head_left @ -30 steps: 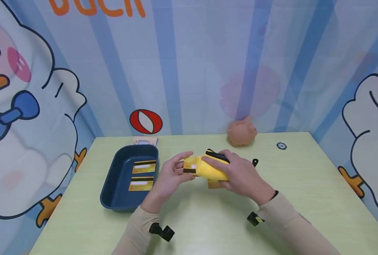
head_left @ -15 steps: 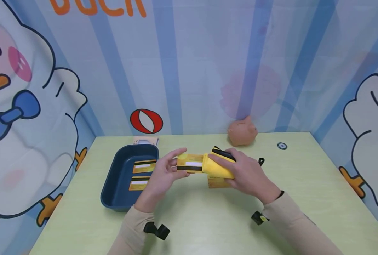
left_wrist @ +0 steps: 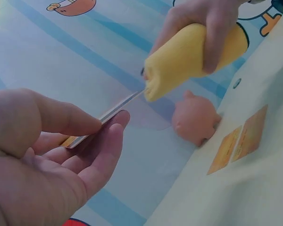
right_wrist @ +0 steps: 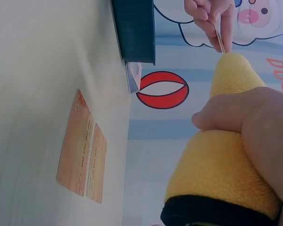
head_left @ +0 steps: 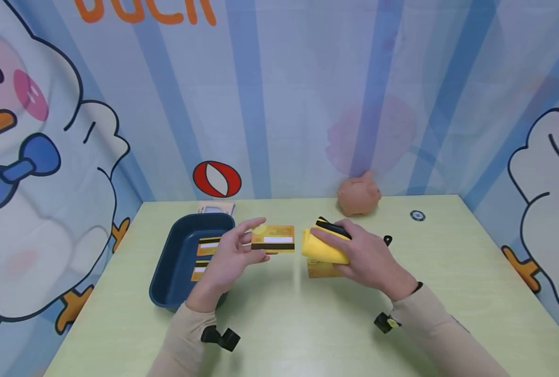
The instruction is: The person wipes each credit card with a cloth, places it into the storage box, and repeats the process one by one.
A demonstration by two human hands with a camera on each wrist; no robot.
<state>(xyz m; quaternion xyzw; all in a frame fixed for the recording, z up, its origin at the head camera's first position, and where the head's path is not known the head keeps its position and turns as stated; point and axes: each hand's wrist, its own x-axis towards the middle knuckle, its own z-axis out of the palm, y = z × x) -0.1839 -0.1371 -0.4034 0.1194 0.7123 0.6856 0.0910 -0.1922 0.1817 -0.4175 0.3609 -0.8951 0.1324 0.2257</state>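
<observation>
Between the thumb and fingers of my left hand (head_left: 223, 262) is a gold bank card (head_left: 273, 239), its black stripe and white strip facing up in the head view. To the right, my right hand (head_left: 369, 256) grips a folded yellow cloth (head_left: 324, 248) with a black edge. A narrow gap parts card and cloth in the head view. In the right wrist view, two gold cards (right_wrist: 75, 146) lie side by side on the table (right_wrist: 33, 117); the cloth and hand partly cover them in the head view. My left hand partly hides two more cards (head_left: 208, 246) in a blue tray (head_left: 164, 277).
A pink piggy bank (head_left: 358, 195) stands at the table's back edge, with a round chip (head_left: 417, 215) to its right. Behind the tray lies a pale pinkish stack of paper (head_left: 215, 208). A printed curtain (head_left: 298, 104) hangs behind the table.
The card has slid leftward out of the folded cloth, carried by my left hand. My right hand has shifted slightly to the right, still gripping the cloth.
</observation>
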